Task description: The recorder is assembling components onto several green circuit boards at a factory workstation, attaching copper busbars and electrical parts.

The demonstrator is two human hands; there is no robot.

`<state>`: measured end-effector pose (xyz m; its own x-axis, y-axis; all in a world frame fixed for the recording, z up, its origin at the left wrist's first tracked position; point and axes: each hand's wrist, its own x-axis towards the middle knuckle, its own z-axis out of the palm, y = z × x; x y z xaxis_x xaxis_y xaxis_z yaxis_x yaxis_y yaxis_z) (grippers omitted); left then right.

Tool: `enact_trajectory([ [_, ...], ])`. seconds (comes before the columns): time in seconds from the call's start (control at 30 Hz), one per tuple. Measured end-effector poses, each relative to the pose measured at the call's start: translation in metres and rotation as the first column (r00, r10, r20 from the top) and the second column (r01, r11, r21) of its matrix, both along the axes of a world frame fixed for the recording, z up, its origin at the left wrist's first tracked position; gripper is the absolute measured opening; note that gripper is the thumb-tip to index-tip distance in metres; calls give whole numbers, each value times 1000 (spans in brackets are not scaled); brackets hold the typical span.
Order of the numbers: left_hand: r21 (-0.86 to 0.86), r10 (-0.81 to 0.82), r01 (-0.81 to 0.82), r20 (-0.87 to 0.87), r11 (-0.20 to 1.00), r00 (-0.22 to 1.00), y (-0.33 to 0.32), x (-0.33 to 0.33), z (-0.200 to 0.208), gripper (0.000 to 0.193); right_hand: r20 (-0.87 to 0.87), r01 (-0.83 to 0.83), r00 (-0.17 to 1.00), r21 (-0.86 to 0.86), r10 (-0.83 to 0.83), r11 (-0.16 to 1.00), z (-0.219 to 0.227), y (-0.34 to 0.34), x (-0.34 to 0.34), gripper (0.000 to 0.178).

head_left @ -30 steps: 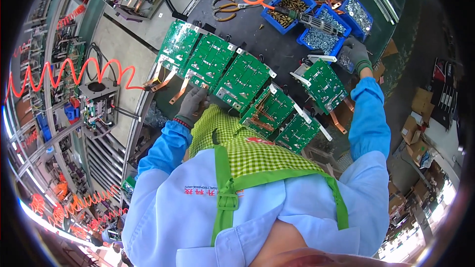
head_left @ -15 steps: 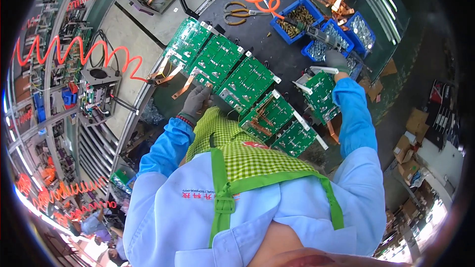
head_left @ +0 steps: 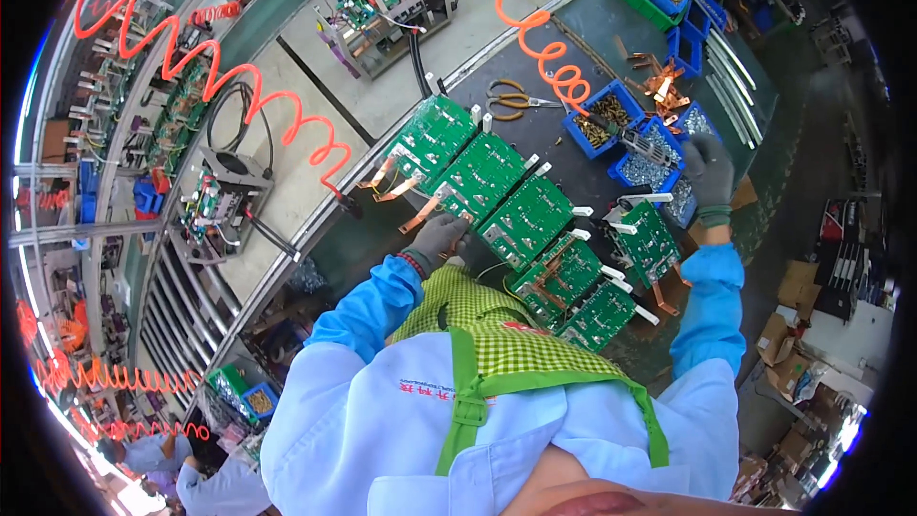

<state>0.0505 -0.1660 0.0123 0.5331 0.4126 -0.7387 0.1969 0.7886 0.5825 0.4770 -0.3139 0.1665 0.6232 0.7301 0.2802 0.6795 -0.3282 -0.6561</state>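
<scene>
My left hand (head_left: 441,239), in a grey glove, is closed with its fingertips at the near edge of a row of green circuit boards (head_left: 482,174). A bent copper strip (head_left: 418,216) sticks out from the board edge beside it. What those fingers hold, if anything, is hidden. My right hand (head_left: 709,170), also gloved, is over the right side of the blue bins of silver screws (head_left: 642,170); its fingers are mostly hidden. A separate circuit board (head_left: 646,241) with white bars and a copper strip lies nearer to me than these bins.
A power screwdriver (head_left: 650,145) rests across the bins, next to a blue bin of brass-coloured fasteners (head_left: 602,122). Orange-handled pliers (head_left: 516,100) lie on the dark table. Coiled orange hoses (head_left: 549,43) cross above. Loose copper pieces (head_left: 666,86) and metal bars (head_left: 734,96) are farther off.
The whole view has shifted, so the table appears farther right and lower. My right hand has moved from beside the lone board's far edge to the right side of the bins. My left stays at the board row.
</scene>
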Motion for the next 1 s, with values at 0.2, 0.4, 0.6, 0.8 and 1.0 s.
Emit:
enact_trajectory([
  [0.2, 28, -168, 167, 61, 986, 984, 7, -1, 9, 20, -148, -495, 859, 9, 491, 869, -44, 67, -219, 18],
  [0.4, -16, -112, 115, 142, 993, 984, 10, -4, -10, 16, -322, -506, 840, -180, 436, 843, -110, 95, -285, 18],
  [0.6, -29, -76, 83, 191, 996, 979, 7, -7, 1, 15, -337, -451, 875, -305, 348, 839, -112, 96, -290, 21],
  [0.8, -45, -111, 120, 164, 992, 980, 8, -6, -1, 14, -377, -437, 875, -341, 304, 833, -109, 95, -287, 23],
  [1.0, -140, -60, 97, 249, 985, 967, 10, -6, -11, 18, -596, -434, 779, -288, 194, 854, -119, 94, -269, 24],
])
